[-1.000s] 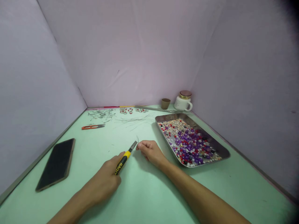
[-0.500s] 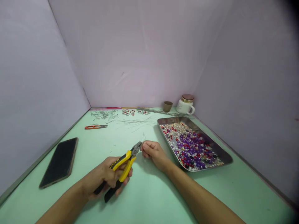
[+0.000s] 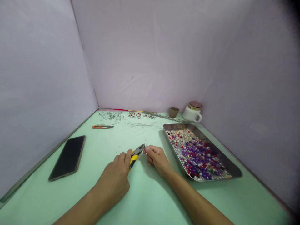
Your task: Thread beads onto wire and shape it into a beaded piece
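My left hand [image 3: 117,175] is wrapped over the handles of yellow-and-black pliers [image 3: 134,157], its back turned up so that most of the grips are hidden. The grey jaws point up and right, their tip right at the fingertips of my right hand [image 3: 158,159]. Between thumb and forefinger, the right hand pinches thin wire [image 3: 146,143], whose fine ends stick up above the fingers. Whether the jaws bite on the wire is too small to tell.
A metal tray [image 3: 203,178] of mixed beads stands at the right. A phone [image 3: 67,157] lies left, with orange thread snips [image 3: 103,127] beyond it. Toward the back are loose wires [image 3: 142,124], beaded pieces [image 3: 134,115], a small brown cup [image 3: 173,112] and a white lidded mug [image 3: 192,114].
My left hand has rolled over, palm down, so the plier handles are now mostly covered. The right hand keeps its pinch on the wire. The whole view has shifted slightly.
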Motion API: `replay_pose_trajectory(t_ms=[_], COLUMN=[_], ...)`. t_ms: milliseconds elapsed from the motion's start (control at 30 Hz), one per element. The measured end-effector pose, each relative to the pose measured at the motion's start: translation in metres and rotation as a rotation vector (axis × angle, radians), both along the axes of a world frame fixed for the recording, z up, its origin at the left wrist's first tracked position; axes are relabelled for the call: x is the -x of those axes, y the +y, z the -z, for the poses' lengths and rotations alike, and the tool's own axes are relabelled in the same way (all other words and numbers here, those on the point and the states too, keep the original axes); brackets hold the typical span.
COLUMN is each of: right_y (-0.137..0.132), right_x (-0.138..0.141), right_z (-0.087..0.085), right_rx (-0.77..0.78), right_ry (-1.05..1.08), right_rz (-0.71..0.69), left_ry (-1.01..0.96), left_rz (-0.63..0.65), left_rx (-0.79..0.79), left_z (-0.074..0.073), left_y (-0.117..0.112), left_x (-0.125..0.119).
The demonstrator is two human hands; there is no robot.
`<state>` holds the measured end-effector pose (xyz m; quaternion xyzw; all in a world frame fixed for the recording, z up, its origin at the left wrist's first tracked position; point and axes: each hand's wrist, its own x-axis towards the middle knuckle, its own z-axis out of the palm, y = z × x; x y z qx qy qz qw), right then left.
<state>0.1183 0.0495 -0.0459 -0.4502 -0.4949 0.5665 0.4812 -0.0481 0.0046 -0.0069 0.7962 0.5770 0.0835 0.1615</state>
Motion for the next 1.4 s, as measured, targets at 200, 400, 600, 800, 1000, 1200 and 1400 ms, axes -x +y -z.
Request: replay_pose_trajectory(t_ms=[200,400,600,800,1000,1200,1400], right_y=[0.001,-0.002,0.000,0.001,0.002,-0.003,-0.002], right_x=[-0.005,-0.010,-0.006,0.000,-0.005,-0.010,-0.010], right_z=[0.006,0.010,0.012,0.010,0.013,0.010,0.013], right_rx=[-0.105,-0.149,-0.098,-0.094,-0.153,-0.176,-0.172], right_ry=[0.055,0.112,0.078,0.032,0.059,0.077,0.054], right_rz=[-0.070,-0.136,-0.125,-0.045,-0.098,-0.168,-0.162], left_ry=[-0.511,-1.209,-0.744,-0.046,-0.399,-1.163,-0.926], left_rz=[0.063,0.112,0.083,0.040,0.059,0.174,0.135], left_rx=[0.411,1.031,0.603,-0.103,0.177,1.020,0.830], left_z=[-0.012,-0.012,-0.009,0.004,-0.005,-0.013,-0.009], left_y=[0.006,0.013,0.011,-0.003,0.000,0.010,0.012], left_x=[0.010,0.020,0.018,0.003,0.006,0.025,0.025])
